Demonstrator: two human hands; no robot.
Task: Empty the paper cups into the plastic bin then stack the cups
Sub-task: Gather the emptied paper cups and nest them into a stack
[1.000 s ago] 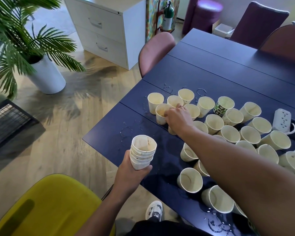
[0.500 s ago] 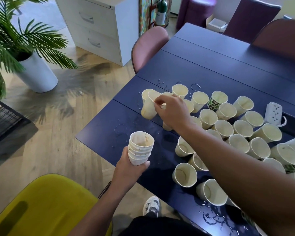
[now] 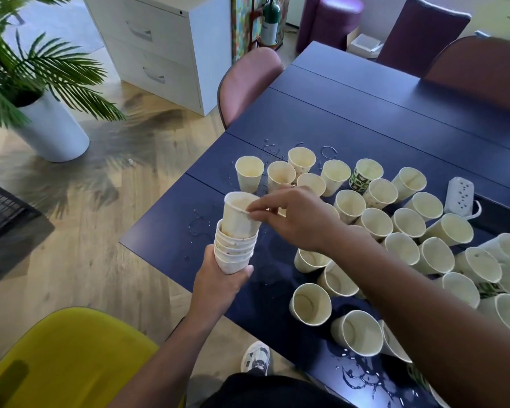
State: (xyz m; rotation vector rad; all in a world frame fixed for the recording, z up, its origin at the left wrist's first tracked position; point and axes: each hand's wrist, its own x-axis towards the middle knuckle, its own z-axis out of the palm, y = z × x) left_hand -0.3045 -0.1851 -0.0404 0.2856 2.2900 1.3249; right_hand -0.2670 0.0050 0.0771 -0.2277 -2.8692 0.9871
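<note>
Centre frame, over desk [image 3: 351,113] edge: left hand [image 3: 218,285] grips stack [image 3: 234,250] at its base. Right hand [image 3: 299,220], fingers pinching rim, holds cup [image 3: 237,214] partly nested in stack. Loose cups [image 3: 374,222] right.

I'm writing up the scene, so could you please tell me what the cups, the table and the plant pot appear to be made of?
The cup going onto the stack looks like matte cream paper, with a thin rolled rim and stains inside. The table seems to be dark blue laminate or painted board: smooth, seamed panels with water beading on top. The plant pot is plain white and smooth, possibly plastic or ceramic.
</note>
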